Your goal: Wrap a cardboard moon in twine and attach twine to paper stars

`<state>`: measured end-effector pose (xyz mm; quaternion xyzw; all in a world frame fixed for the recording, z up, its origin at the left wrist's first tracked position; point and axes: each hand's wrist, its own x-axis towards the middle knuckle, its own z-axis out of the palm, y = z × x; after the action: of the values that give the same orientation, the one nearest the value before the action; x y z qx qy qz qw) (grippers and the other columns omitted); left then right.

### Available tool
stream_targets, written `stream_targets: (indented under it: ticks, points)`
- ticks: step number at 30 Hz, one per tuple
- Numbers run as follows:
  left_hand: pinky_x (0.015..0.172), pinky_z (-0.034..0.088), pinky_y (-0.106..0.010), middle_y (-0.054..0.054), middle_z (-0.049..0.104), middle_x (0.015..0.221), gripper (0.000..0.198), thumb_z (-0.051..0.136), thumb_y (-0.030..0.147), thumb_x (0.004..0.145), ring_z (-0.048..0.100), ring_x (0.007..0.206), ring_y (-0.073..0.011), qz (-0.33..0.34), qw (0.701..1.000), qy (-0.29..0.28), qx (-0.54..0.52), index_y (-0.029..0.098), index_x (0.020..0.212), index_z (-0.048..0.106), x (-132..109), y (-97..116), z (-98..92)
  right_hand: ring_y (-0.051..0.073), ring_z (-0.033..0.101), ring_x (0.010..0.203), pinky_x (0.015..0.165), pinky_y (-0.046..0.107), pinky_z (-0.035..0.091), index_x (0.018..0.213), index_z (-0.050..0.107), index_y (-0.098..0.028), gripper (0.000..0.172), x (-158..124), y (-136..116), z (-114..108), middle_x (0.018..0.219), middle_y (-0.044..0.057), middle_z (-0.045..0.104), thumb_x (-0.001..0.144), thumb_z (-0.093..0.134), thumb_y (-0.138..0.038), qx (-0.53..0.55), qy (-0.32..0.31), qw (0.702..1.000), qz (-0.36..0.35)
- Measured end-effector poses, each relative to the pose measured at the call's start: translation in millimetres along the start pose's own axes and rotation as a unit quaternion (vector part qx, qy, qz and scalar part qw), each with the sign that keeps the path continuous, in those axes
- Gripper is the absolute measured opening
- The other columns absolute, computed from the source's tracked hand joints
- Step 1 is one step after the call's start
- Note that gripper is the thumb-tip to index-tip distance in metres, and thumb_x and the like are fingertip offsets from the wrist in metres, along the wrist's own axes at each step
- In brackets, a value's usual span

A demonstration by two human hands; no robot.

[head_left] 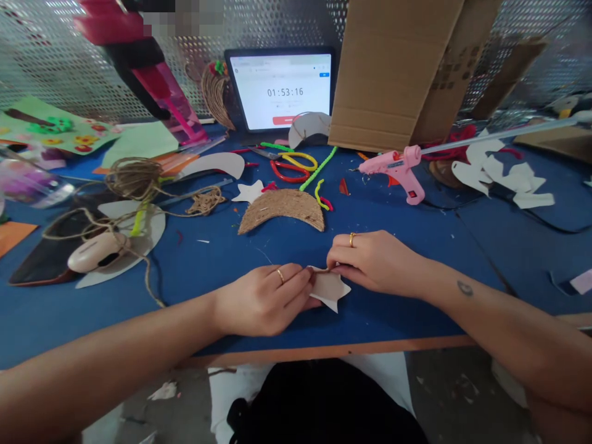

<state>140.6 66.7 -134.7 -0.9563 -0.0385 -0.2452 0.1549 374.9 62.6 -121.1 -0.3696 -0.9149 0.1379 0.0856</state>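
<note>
A small white star cutout lies between my hands, low over the front of the blue table. My left hand is closed on its left side, thumb underneath. At its upper edge, my right hand pinches with thumb and fingers. A thin brownish strand runs along that edge between the fingertips; its kind is hard to make out. Just beyond sits a crescent covered in brown twine, and behind it another white star.
A pink glue gun with a long glue stick rests at the right, near white cutouts. Red-and-yellow-handled scissors lie behind the crescent. Loose twine and a computer mouse are at left. A tablet and cardboard stand behind.
</note>
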Motion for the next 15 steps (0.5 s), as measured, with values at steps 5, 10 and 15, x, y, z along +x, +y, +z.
stream_targets:
  ticks: [5, 10, 15]
  points:
    - [0.078, 0.059, -0.028, -0.009, 0.070, 0.087, 0.018, 0.053, 0.015, 0.092, 0.067, 0.088, -0.0178, 0.020, 0.997, -0.042, -0.068, 0.010, 0.084, 0.068, -3.8, -12.7, -5.6, 0.013, 0.058, 0.072, 0.053, 0.025, 0.026, 0.089, 0.063, -0.018, 0.014, 0.2, 0.8, 0.6, 0.091, 0.002, 0.064, 0.092, 0.050, -0.020, -0.006, -0.002, 1.000, -0.005]
    - [0.086, 0.057, -0.028, -0.012, 0.070, 0.108, 0.030, 0.039, 0.009, 0.095, 0.064, 0.103, -0.0190, -0.002, 0.973, -0.151, -0.175, 0.011, 0.105, 0.067, -0.2, -32.0, -18.4, 0.013, 0.056, 0.068, 0.052, 0.025, 0.025, 0.089, 0.063, -0.018, 0.016, -0.3, 1.0, 1.6, 0.087, 0.002, 0.063, 0.094, 0.048, -0.021, -0.019, 0.004, 1.000, -0.013]
    - [0.080, 0.057, -0.029, -0.013, 0.070, 0.104, 0.029, 0.039, 0.009, 0.095, 0.066, 0.095, -0.0199, 0.011, 0.974, -0.154, -0.163, 0.010, 0.104, 0.067, 3.1, -37.2, -18.4, 0.012, 0.054, 0.067, 0.052, 0.025, 0.025, 0.090, 0.062, -0.018, 0.016, -1.0, 1.7, 2.7, 0.087, 0.003, 0.062, 0.093, 0.047, -0.019, -0.019, 0.010, 0.999, -0.025]
